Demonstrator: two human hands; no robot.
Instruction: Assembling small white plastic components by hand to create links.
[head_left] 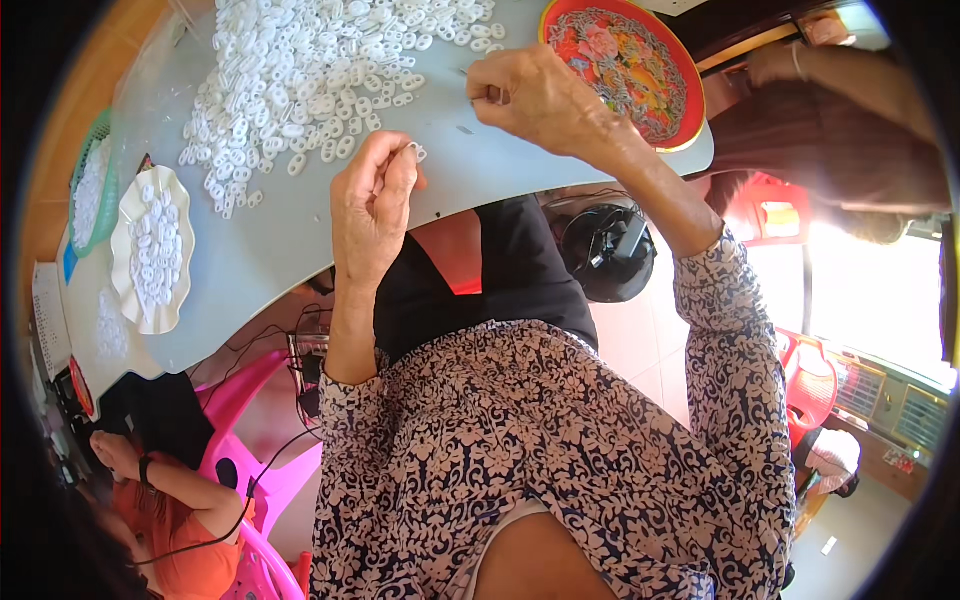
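Spanning the upper view, the pale counter (270, 265) carries a broad heap of white two-holed pieces (310, 70), with a red tray (692, 122) of small metal bits to the right. Right hand (535, 98) now: forearm angled up from lower right, back of the hand showing, fingers pointing left and drawn narrow; whether they grip anything, I can't tell. Left hand (372, 205), forearm upright, has its fingers curled, thumb and forefinger pinching one white piece (418, 152) at the tips. And that's the key line: the piece pokes out on the right side of the pinch, long axis apparently slanting down rightward, the right hand's fingers up and to the right, apart from it.
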